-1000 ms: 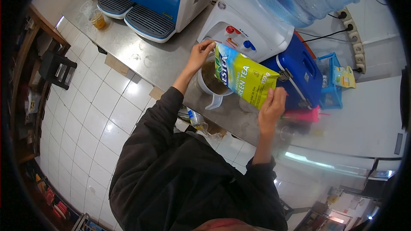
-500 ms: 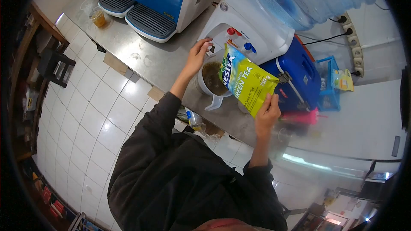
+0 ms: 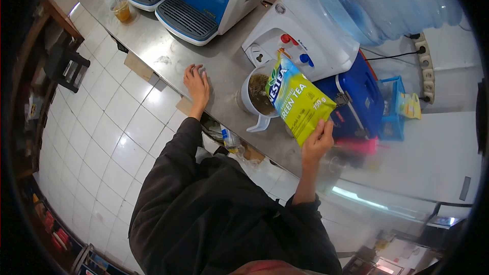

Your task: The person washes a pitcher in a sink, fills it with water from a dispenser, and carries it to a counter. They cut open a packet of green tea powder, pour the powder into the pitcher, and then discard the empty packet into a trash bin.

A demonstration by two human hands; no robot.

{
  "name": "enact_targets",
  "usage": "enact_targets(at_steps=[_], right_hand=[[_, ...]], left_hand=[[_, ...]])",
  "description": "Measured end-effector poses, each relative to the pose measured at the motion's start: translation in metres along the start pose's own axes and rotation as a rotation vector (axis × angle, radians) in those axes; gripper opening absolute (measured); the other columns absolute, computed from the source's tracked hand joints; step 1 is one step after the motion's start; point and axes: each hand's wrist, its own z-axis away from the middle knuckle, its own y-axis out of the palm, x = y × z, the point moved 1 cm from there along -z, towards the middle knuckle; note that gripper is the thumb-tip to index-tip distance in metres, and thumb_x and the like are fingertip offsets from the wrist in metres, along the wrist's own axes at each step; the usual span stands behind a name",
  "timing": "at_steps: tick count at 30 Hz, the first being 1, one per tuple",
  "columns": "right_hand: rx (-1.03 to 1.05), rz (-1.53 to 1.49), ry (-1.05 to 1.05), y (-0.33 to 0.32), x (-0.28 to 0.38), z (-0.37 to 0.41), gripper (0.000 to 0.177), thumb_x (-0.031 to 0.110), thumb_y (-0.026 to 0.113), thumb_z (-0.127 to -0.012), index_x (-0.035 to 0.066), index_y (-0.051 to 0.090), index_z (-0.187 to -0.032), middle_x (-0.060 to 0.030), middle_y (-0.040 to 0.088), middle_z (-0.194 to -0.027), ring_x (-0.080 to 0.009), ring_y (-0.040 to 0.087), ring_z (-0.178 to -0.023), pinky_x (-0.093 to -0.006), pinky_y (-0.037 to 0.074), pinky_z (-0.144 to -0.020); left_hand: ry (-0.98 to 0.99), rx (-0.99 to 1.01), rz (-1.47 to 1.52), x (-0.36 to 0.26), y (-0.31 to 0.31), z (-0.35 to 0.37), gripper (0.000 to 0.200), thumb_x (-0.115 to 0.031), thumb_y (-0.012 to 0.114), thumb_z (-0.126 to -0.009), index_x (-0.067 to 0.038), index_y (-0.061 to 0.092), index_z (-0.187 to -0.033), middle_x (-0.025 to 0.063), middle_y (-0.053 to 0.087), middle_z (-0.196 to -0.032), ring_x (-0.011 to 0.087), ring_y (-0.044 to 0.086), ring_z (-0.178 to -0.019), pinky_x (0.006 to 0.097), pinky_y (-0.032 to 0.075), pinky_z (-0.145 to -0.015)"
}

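Note:
My right hand (image 3: 318, 141) grips the lower right corner of a yellow-green and blue Nestea green tea pouch (image 3: 301, 106). The pouch tilts with its top end over a white measuring jug (image 3: 262, 123), covering part of the jug's rim. Inside the jug is a brown liquid (image 3: 261, 103) with a pale, powdery patch on its surface. To the left of the jug, my left hand (image 3: 197, 85) rests on the metal counter (image 3: 170, 63) near its front edge, fingers stretched out and holding nothing.
A white water dispenser (image 3: 305, 25) with a large bottle (image 3: 392, 2) stands behind the jug, a blue cooler box (image 3: 351, 97) to its right. The blue drink machine (image 3: 188, 20) is at the back left, near a cup of amber drink (image 3: 121, 11). A black stool (image 3: 66, 66) stands on the floor.
My left hand has moved left, away from beside the jug, down to the counter. My right hand still holds the pouch over the jug; a pale patch now shows on the liquid.

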Motion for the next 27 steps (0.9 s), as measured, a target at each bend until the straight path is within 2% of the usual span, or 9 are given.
enact_targets(at_steps=[2, 5, 7, 8, 10, 13, 16, 27], right_hand=[[-0.012, -0.026, 0.012, 0.003, 0.003, -0.002, 0.023, 0.010, 0.045, -0.096, 0.000, 0.040, -0.075, -0.0114, 0.041, -0.058, -0.0156, 0.037, -0.049, -0.0303, 0.031, -0.046], [0.039, -0.023, 0.044, 0.002, 0.008, 0.002, 0.024, 0.010, 0.045, -0.096, 0.001, 0.039, -0.074, -0.0106, 0.039, -0.057, -0.0137, 0.036, -0.050, -0.0298, 0.030, -0.046], [-0.073, -0.020, 0.002, 0.003, 0.011, 0.004, 0.025, 0.009, 0.048, -0.093, 0.002, 0.039, -0.071, -0.0141, 0.040, -0.055, -0.0271, 0.043, -0.044, -0.0365, 0.028, -0.043], [-0.070, -0.022, 0.002, 0.003, 0.011, 0.004, 0.025, 0.009, 0.048, -0.093, 0.002, 0.039, -0.071, -0.0141, 0.040, -0.055, -0.0271, 0.043, -0.044, -0.0365, 0.028, -0.043], [0.022, -0.041, 0.045, 0.002, 0.011, 0.004, 0.025, 0.010, 0.044, -0.096, 0.001, 0.039, -0.074, -0.0085, 0.039, -0.057, -0.0124, 0.035, -0.050, -0.0293, 0.029, -0.045], [-0.072, -0.031, 0.025, 0.004, 0.015, 0.009, 0.025, 0.010, 0.044, -0.096, 0.001, 0.039, -0.074, -0.0080, 0.040, -0.057, -0.0125, 0.036, -0.050, -0.0289, 0.030, -0.046], [0.004, -0.002, 0.029, 0.002, 0.011, 0.008, 0.025, 0.010, 0.044, -0.096, 0.000, 0.040, -0.074, -0.0082, 0.040, -0.057, -0.0125, 0.037, -0.050, -0.0287, 0.031, -0.046], [0.009, 0.014, 0.015, -0.002, 0.025, 0.002, 0.025, 0.009, 0.044, -0.096, 0.000, 0.039, -0.074, -0.0096, 0.040, -0.058, -0.0130, 0.034, -0.051, -0.0288, 0.030, -0.046]], left_hand=[[0.159, 0.042, -0.097, -0.002, -0.002, 0.006, 0.027, -0.019, 0.049, -0.091, -0.010, 0.052, -0.116, 0.0152, 0.040, -0.128, 0.0321, 0.033, -0.125, 0.0435, 0.025, -0.102], [0.124, 0.050, -0.115, -0.007, -0.004, 0.005, 0.027, -0.019, 0.049, -0.091, -0.011, 0.051, -0.117, 0.0150, 0.037, -0.130, 0.0323, 0.031, -0.126, 0.0436, 0.023, -0.103], [0.115, 0.054, -0.120, -0.006, -0.003, 0.004, 0.027, -0.019, 0.049, -0.091, -0.011, 0.052, -0.117, 0.0147, 0.038, -0.130, 0.0322, 0.030, -0.126, 0.0434, 0.023, -0.103], [0.111, 0.064, -0.128, -0.005, -0.004, 0.005, 0.027, -0.019, 0.049, -0.091, -0.011, 0.052, -0.117, 0.0144, 0.038, -0.129, 0.0320, 0.030, -0.126, 0.0432, 0.023, -0.103], [0.117, 0.068, -0.123, -0.004, -0.004, 0.006, 0.027, -0.018, 0.049, -0.091, -0.011, 0.052, -0.116, 0.0143, 0.038, -0.129, 0.0317, 0.030, -0.126, 0.0430, 0.023, -0.103], [0.127, 0.066, -0.109, -0.004, -0.004, 0.004, 0.026, -0.018, 0.049, -0.091, -0.011, 0.052, -0.116, 0.0139, 0.039, -0.128, 0.0313, 0.031, -0.125, 0.0430, 0.023, -0.103], [0.123, 0.077, -0.101, -0.004, -0.006, 0.007, 0.026, -0.019, 0.049, -0.091, -0.011, 0.052, -0.116, 0.0138, 0.039, -0.128, 0.0310, 0.031, -0.125, 0.0432, 0.023, -0.102], [0.113, 0.079, -0.093, -0.003, -0.006, 0.005, 0.023, -0.018, 0.049, -0.090, -0.012, 0.055, -0.112, 0.0126, 0.041, -0.127, 0.0310, 0.032, -0.125, 0.0437, 0.021, -0.103]])
